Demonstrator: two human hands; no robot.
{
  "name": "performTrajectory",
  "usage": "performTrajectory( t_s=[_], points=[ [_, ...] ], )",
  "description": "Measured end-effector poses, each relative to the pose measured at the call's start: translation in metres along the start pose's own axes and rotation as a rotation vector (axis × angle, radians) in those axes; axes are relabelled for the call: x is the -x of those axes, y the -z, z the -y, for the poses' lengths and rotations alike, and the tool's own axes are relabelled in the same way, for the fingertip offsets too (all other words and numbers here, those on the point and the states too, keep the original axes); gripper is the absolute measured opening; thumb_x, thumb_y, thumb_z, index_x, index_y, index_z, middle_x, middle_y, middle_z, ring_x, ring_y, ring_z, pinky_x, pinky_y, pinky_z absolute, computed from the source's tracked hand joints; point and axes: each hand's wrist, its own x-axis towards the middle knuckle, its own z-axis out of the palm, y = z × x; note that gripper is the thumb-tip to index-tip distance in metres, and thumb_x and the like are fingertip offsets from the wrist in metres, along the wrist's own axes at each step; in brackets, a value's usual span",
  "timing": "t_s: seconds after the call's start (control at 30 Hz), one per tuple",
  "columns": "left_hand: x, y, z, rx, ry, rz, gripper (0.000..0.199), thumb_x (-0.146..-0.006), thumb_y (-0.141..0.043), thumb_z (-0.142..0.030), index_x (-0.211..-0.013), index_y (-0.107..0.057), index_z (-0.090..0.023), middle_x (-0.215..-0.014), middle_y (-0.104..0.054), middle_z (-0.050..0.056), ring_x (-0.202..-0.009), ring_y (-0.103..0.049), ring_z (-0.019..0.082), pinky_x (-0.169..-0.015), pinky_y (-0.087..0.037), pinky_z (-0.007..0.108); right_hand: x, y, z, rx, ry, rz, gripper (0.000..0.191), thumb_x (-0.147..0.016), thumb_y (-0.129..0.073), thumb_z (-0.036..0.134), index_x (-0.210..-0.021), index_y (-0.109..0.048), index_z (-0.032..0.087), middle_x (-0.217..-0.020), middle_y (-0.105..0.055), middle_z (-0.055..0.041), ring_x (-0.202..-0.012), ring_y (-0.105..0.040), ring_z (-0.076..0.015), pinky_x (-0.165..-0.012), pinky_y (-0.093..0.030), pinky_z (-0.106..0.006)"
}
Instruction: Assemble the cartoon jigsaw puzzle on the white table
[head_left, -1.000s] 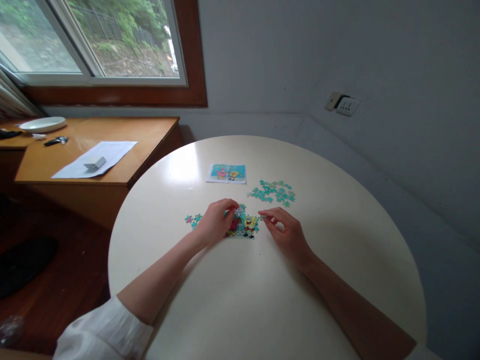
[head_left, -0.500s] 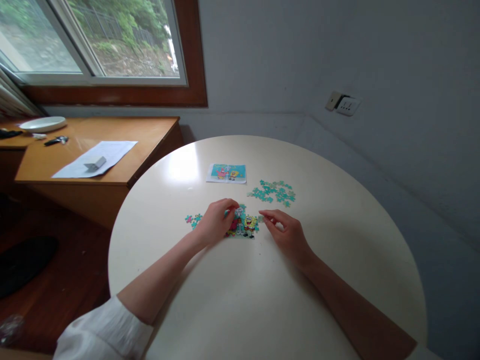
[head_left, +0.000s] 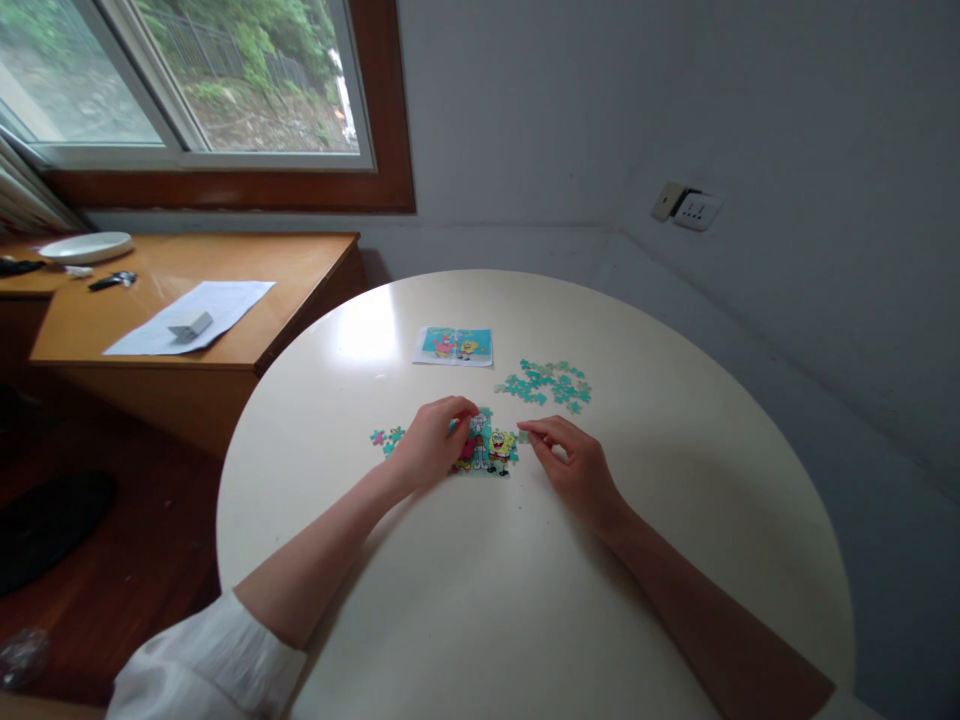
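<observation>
A partly joined jigsaw puzzle (head_left: 481, 455) with cartoon figures lies flat on the round table, its left part hidden by my left hand (head_left: 436, 438). That hand curls over the puzzle, thumb and fingers closed together at its upper edge; whatever is between them is hidden. Just right of the puzzle, my right hand (head_left: 571, 458) pinches a small pale green puzzle piece (head_left: 523, 437) between thumb and fingertips. Several loose pieces (head_left: 379, 438) stick out to the left of my left hand. Beyond my right hand lies a spread of teal and green puzzle pieces (head_left: 551, 385).
A picture sheet (head_left: 454, 346) with the cartoon figures lies on the white round table (head_left: 480, 600) behind the puzzle. To the left stands a wooden desk (head_left: 300, 275) with paper (head_left: 217, 300), a small grey block (head_left: 189, 325) and a white dish (head_left: 86, 248). A wall rises behind.
</observation>
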Motion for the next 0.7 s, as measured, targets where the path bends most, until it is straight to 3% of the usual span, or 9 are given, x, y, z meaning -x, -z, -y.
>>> performTrajectory(
  t_s=[0.33, 0.6, 0.7],
  points=[
    [-0.0003, 0.0003, -0.0010, -0.014, 0.005, 0.004, 0.021, -0.073, -0.043, -0.011, -0.084, -0.060, -0.018, -0.082, -0.065, 0.002, -0.075, -0.059, 0.015, -0.070, -0.047, 0.026, 0.0003, 0.0000, 0.0004, -0.014, -0.014, 0.025, 0.017, -0.080, -0.047, 0.017, -0.084, -0.063, 0.020, -0.079, -0.064, -0.0045, -0.063, -0.054, -0.0128, -0.057, -0.046, -0.026],
    [0.0001, -0.0002, -0.0011, -0.006, 0.001, -0.003, 0.021, -0.073, -0.044, -0.011, -0.083, -0.060, -0.018, -0.080, -0.065, 0.002, -0.074, -0.059, 0.014, -0.069, -0.047, 0.026, 0.0027, -0.0024, 0.0008, -0.102, -0.039, 0.180, 0.018, -0.079, -0.046, 0.018, -0.079, -0.064, 0.019, -0.071, -0.059, -0.0039, -0.063, -0.054, -0.0128, -0.047, -0.042, -0.021],
    [0.0001, -0.0007, -0.0007, -0.005, 0.003, 0.000, 0.020, -0.074, -0.044, -0.011, -0.083, -0.060, -0.018, -0.080, -0.065, 0.002, -0.074, -0.059, 0.014, -0.069, -0.047, 0.025, 0.0030, -0.0027, 0.0016, -0.088, -0.039, 0.195, 0.017, -0.078, -0.048, 0.017, -0.080, -0.064, 0.019, -0.069, -0.058, -0.0030, -0.062, -0.054, -0.0124, -0.050, -0.044, -0.021]
  ],
)
